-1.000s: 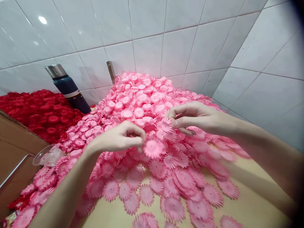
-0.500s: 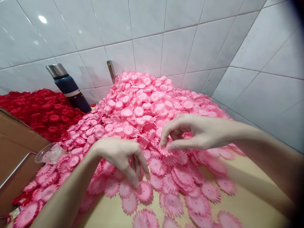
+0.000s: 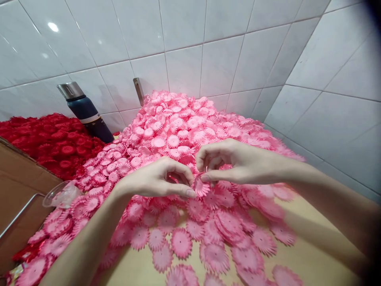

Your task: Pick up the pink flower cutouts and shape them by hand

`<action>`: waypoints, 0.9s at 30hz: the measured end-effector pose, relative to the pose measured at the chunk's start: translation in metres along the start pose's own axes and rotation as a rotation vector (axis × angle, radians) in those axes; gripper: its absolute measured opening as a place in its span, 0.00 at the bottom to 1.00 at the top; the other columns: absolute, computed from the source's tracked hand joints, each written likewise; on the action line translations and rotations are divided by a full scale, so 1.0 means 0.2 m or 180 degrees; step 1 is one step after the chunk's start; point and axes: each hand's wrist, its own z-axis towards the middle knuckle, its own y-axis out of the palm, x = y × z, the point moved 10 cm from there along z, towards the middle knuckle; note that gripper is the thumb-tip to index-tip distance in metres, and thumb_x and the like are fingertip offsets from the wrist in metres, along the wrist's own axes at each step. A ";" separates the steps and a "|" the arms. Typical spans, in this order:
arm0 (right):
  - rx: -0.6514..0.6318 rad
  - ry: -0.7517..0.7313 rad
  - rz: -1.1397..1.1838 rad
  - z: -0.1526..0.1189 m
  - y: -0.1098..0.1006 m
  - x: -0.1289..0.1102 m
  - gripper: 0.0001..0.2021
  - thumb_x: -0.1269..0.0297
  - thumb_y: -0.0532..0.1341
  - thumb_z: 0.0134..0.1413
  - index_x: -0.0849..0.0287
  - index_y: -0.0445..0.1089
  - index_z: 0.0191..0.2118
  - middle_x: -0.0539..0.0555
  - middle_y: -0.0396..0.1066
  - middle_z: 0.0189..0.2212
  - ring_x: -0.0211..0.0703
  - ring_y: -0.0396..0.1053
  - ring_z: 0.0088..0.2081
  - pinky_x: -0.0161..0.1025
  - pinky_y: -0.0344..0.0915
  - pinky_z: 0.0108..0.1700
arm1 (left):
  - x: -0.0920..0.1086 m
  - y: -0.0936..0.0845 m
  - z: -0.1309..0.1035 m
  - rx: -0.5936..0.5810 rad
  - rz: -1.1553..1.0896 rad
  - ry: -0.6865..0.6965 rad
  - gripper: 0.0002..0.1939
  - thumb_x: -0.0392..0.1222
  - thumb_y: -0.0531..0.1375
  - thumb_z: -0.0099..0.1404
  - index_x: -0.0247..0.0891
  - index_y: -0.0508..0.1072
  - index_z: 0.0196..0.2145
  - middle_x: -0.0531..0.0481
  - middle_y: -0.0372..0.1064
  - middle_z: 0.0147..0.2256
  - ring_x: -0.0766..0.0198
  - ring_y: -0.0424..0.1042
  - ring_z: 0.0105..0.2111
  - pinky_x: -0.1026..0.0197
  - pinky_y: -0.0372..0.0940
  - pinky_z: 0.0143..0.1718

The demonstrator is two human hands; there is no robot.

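Note:
A pink scalloped flower disc (image 3: 201,186) is held up between my two hands, just in front of a big heap of similar pink discs (image 3: 175,123). My right hand (image 3: 233,162) pinches its upper right edge between thumb and fingers. From the other side, my left hand (image 3: 160,179) closes thumb and fingers at the disc's left edge. Below the hands, several loose pink discs (image 3: 181,242) lie flat, some overlapping, each with a small dark centre hole.
Red discs (image 3: 56,143) are piled at the back left beside a dark blue bottle (image 3: 89,113). A cardboard box (image 3: 24,198) and a clear plastic cup (image 3: 61,194) stand at left. White tiled walls (image 3: 184,63) bound the tabletop (image 3: 315,234) behind and right.
My left hand has risen from the loose discs on the table to the disc in my right hand and taken its left edge. My right hand has shifted slightly left and up.

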 end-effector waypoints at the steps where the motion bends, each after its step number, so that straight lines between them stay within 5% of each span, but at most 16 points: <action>1: 0.0020 -0.0001 0.0028 0.00 0.00 0.00 0.06 0.64 0.62 0.55 0.59 0.69 0.38 0.52 0.74 0.33 0.40 0.72 0.33 0.36 0.68 0.32 | 0.00 0.00 0.00 0.0032 -0.0052 -0.0006 0.12 0.47 0.64 0.60 0.33 0.77 0.33 0.50 0.72 0.28 0.69 0.67 0.26 0.68 0.61 0.27; 8: 0.0495 -0.0033 0.0229 0.01 -0.06 0.00 0.06 0.68 0.65 0.50 0.60 0.68 0.34 0.50 0.72 0.30 0.39 0.73 0.30 0.35 0.68 0.30 | -0.02 -0.07 0.01 0.0580 -0.0096 -0.0054 0.12 0.47 0.64 0.60 0.34 0.76 0.29 0.51 0.71 0.25 0.70 0.66 0.24 0.68 0.59 0.24; 12: 0.0428 -0.0131 0.0174 0.02 -0.05 0.00 0.05 0.69 0.67 0.48 0.59 0.73 0.34 0.52 0.74 0.34 0.40 0.73 0.36 0.38 0.71 0.39 | -0.03 -0.12 0.00 0.0879 -0.0163 0.0022 0.11 0.46 0.63 0.61 0.33 0.75 0.29 0.50 0.72 0.26 0.68 0.69 0.26 0.67 0.62 0.27; 16: 0.0194 -0.0279 -0.0016 0.02 -0.01 -0.03 0.04 0.66 0.67 0.49 0.57 0.76 0.33 0.53 0.75 0.39 0.42 0.73 0.41 0.39 0.70 0.45 | -0.03 -0.12 0.00 0.0871 -0.0294 0.0061 0.11 0.45 0.62 0.62 0.33 0.74 0.31 0.48 0.73 0.28 0.66 0.71 0.29 0.65 0.64 0.30; 27: 0.0368 -0.0351 -0.0408 0.01 -0.03 -0.05 0.06 0.69 0.60 0.55 0.59 0.76 0.36 0.52 0.75 0.34 0.40 0.71 0.35 0.39 0.67 0.37 | -0.05 -0.10 0.00 0.0638 -0.0693 0.0130 0.09 0.42 0.63 0.62 0.33 0.73 0.34 0.49 0.72 0.30 0.67 0.72 0.31 0.64 0.66 0.34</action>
